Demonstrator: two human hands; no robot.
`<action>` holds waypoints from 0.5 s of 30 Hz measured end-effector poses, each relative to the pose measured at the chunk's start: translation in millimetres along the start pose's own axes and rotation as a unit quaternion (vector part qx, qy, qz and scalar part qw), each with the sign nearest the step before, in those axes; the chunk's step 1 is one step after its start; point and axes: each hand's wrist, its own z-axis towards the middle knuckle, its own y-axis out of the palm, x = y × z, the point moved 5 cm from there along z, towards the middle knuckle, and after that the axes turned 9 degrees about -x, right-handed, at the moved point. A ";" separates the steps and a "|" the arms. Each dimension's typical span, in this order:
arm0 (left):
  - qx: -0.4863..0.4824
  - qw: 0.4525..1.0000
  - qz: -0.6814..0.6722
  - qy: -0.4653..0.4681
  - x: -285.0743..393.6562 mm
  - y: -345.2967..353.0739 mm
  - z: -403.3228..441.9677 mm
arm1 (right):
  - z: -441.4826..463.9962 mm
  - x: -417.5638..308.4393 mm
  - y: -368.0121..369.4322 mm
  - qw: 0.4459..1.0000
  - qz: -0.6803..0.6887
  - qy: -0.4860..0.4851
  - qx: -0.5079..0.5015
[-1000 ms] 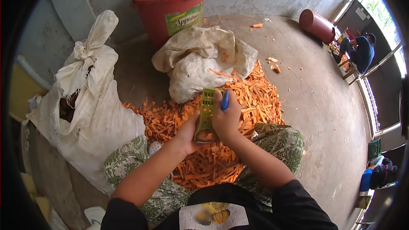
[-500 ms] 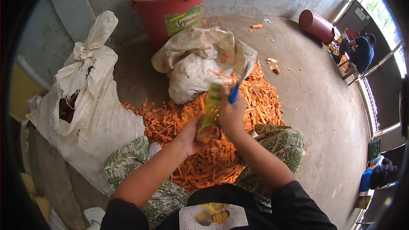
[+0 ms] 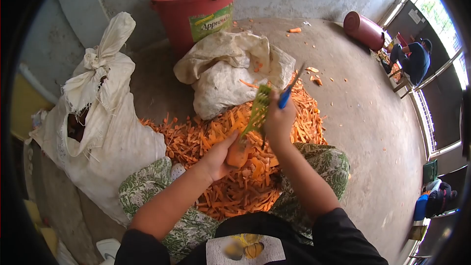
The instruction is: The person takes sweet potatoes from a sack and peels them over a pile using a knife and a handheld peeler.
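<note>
My left hand is closed around the lower part of an orange carrot. In my right hand are a green slotted peeler, slanting down to the carrot's upper end, and a knife with a blue handle. The knife's blade points up and away from me. Beneath both hands, between my legs, lies a large heap of orange peelings. Part of the fingers of both hands is hidden behind what they hold.
A crumpled whitish sack lies beyond the peelings, before a red bucket. At left stands a tied, full sack. A red drum lies at the back right near a seated person. Carrot bits dot the floor.
My right hand has shifted slightly right with the peeler and knife. The peeler has turned more edge-on, and more of the carrot shows. My left hand is nearly still.
</note>
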 end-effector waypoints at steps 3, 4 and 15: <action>-0.044 0.999 -0.022 0.017 4.0 4.3 -2.4 | -31.6 -15.4 19.3 0.995 -0.024 -0.080 -0.051; -0.044 0.999 -0.021 0.017 4.1 5.5 -2.1 | -38.3 -18.6 22.2 0.990 -0.070 -0.109 -0.056; -0.015 0.998 0.064 -0.014 -6.9 11.8 -10.5 | 24.8 8.3 -20.6 0.997 -0.039 0.052 0.050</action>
